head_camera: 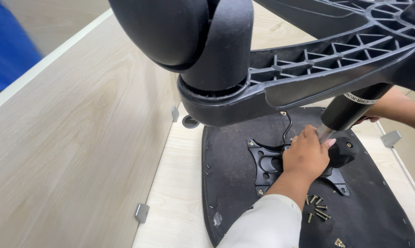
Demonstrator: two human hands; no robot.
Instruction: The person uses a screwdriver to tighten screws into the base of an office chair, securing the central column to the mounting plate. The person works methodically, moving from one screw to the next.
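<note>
A black chair seat (235,183) lies upside down on a pale wooden table (170,183). A black metal mounting plate (262,160) is fixed to its underside. Above it hangs the black star base (336,55) with a caster wheel (170,32) close to the camera. The black gas cylinder (354,108) slants down from the base to the plate. My left hand (308,156), in a white sleeve, is closed around the cylinder's thin lower end at the plate. My right hand (391,105) holds the cylinder higher up, partly hidden behind it. A black knob (342,154) sits beside my left hand.
Several brass screws (318,209) lie loose on the seat near my left wrist. A tall wood-grain panel (69,151) stands to the left, with metal brackets (142,212) at its foot. Another bracket (391,138) is at the right. A blue shape (5,46) shows beyond the panel.
</note>
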